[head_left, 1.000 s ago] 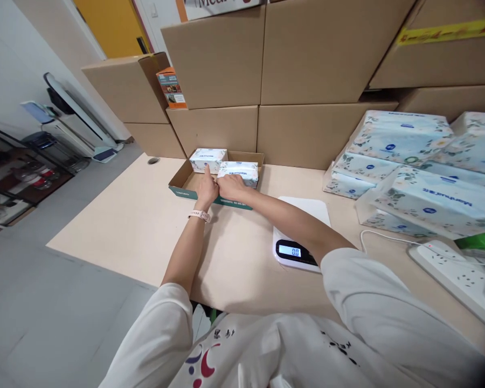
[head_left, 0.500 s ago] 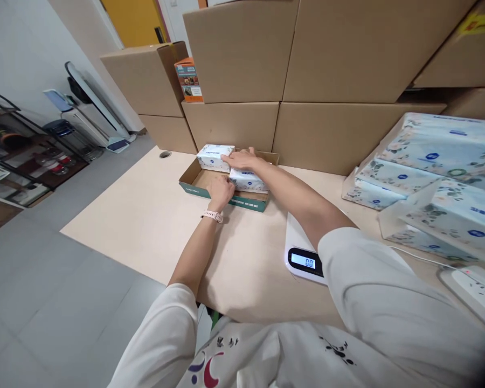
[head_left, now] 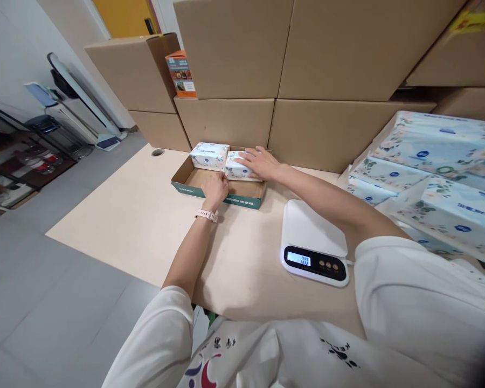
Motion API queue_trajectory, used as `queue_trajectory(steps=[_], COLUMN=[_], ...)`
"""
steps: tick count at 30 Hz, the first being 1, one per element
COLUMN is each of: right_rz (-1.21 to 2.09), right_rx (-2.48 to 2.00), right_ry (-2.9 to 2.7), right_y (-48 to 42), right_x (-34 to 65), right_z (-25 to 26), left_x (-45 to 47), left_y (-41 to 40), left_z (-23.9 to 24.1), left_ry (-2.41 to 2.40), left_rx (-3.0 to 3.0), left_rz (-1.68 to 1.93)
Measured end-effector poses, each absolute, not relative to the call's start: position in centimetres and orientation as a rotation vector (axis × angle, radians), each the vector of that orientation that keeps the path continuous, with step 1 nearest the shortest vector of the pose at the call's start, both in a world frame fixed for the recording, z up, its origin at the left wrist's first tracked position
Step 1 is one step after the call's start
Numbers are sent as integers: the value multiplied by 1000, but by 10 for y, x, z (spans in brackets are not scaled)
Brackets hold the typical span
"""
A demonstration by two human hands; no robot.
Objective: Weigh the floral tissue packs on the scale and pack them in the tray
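A shallow cardboard tray (head_left: 194,189) with a green front edge lies on the beige table. Two small floral tissue packs sit side by side along its back wall: the left pack (head_left: 208,156) and the right pack (head_left: 236,168). My right hand (head_left: 259,163) lies flat on top of the right pack, fingers stretched out. My left hand (head_left: 215,189), with a pale watch strap on the wrist, is curled over the tray's front edge and grips it.
A white kitchen scale (head_left: 313,242) reading 0.0 sits to the right of the tray. Large multipacks of tissues (head_left: 432,161) are stacked at the right. Brown cartons (head_left: 315,81) form a wall behind the table. A rack of shelves (head_left: 20,161) stands at the left.
The right pack has been moved back to sit against the tray's rear wall beside the left pack. My right hand now rests on it. My left hand stayed at the tray's front edge.
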State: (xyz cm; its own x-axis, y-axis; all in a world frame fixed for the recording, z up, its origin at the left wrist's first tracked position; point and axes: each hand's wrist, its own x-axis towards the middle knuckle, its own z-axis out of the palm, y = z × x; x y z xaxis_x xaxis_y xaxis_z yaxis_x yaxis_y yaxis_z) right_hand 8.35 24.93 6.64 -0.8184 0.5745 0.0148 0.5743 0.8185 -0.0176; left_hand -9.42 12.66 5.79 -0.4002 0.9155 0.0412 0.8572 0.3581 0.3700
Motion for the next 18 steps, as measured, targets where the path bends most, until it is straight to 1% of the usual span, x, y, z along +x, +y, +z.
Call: queue_trajectory(steps=[5,7,9,12,14,16,18], right_rz=[38,37,39,68,17,-139,-342], right_rx=[-1228,-1260,-1189,-873,-745,-764,-893], right_ry=[-2815,-2778,-2772,-2699,-2481,-2121,-1671], right_y=[248,229,197,132,85,43,12], right_x=[65,62,73,120,168,226,285], right_z=[72,81,95,116,121,113,94], left_x=[-98,-99,-100,-97,-90,-74,-46], left_y=[128,129,130,128,122,112,100], left_z=[55,53,54,60,69,81,94], left_ry=[2398,2399,2401,2404,2351,2112,1677], left_rx=[1630,1621,1612,1625,1661,1700,1698], left_rz=[546,574,619,739,915,1223,1455])
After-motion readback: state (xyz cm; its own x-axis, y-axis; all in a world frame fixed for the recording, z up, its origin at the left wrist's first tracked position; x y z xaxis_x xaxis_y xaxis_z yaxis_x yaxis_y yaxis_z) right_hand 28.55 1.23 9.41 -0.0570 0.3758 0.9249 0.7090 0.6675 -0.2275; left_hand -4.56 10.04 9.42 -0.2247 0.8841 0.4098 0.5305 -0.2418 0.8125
